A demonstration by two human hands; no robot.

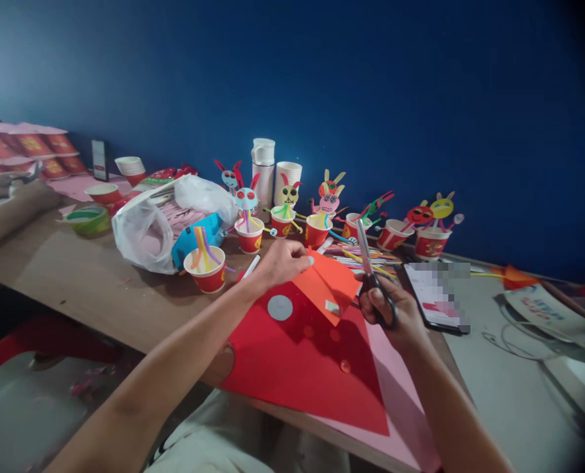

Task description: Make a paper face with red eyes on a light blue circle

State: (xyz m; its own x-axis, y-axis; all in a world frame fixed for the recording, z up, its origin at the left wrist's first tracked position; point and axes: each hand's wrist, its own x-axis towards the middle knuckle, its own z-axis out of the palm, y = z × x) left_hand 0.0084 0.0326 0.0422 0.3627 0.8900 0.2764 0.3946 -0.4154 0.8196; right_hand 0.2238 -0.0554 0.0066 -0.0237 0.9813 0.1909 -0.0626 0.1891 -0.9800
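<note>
My left hand (280, 261) pinches the upper corner of an orange paper sheet (324, 284) and holds it above a large red sheet (302, 361) on the table. My right hand (395, 312) is closed round the black handles of a pair of scissors (371, 272), whose blades point up and away beside the orange sheet's right edge. A grey paper disc (280, 307) lies on the red sheet just below my left hand. A pink sheet (400, 387) sticks out from under the red one.
A row of red paper cups with paper-and-straw figures (316, 226) runs along the blue wall. A cup with straws (206, 268) and a white plastic bag (149, 226) sit left. A phone (434, 295) lies right. Another person's arm (6, 207) rests far left.
</note>
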